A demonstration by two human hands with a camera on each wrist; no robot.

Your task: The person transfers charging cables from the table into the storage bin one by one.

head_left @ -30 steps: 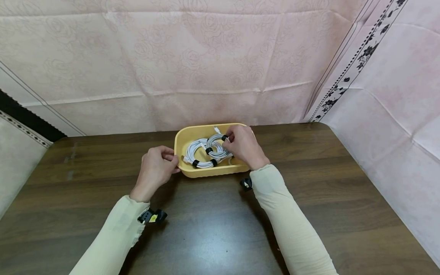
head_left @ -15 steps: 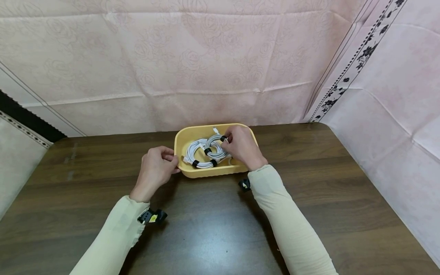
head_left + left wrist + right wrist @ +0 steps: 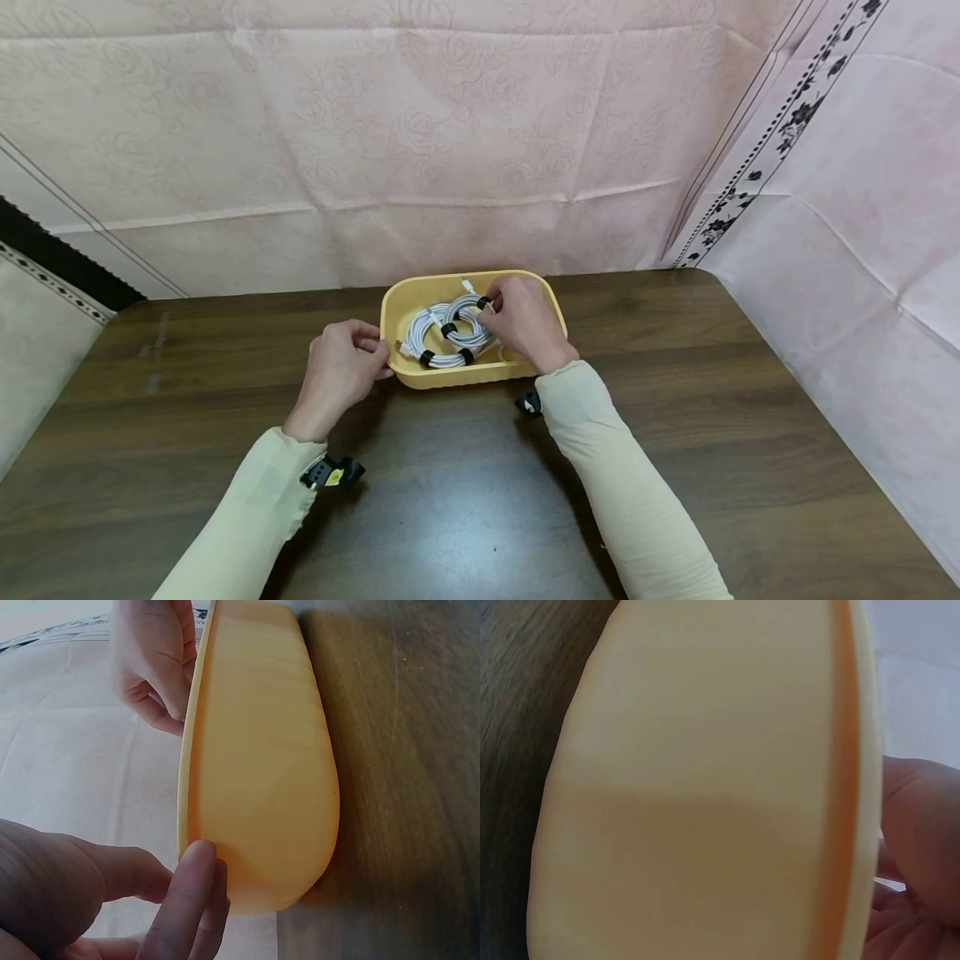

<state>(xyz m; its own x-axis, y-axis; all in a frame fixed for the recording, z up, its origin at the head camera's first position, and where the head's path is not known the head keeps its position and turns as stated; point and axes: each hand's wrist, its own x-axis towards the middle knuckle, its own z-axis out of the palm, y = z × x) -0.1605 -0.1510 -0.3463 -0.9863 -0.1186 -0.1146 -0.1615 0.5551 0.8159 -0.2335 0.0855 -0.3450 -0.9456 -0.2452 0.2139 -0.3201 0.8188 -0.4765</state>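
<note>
A yellow plastic basket (image 3: pixel 457 380) with rounded corners stands near the back of the table. In it lies a large coil of white cable (image 3: pixel 447 361), bound with black straps. A smaller coil of white cable (image 3: pixel 467 342), also strapped in black, overlaps it on the right, its white plug (image 3: pixel 468 286) pointing to the back wall of the basket. My right hand (image 3: pixel 525 321) reaches over the front rim and pinches the smaller coil at its right side. At the left end, my left hand (image 3: pixel 341 371) grips the basket's rim between thumb and fingers (image 3: pixel 187 889).
A dark wood-grain table (image 3: pixel 450 500) spreads in front and to both sides. Pink patterned cloth (image 3: pixel 450 150) hangs right behind the basket, and more cloth (image 3: pixel 885 250) hangs along the right edge. Both wrists carry black straps with small devices (image 3: pixel 333 473).
My right hand has shifted slightly left, and the smaller cable coil has moved left with it over the larger one. The left hand and the basket have stayed put.
</note>
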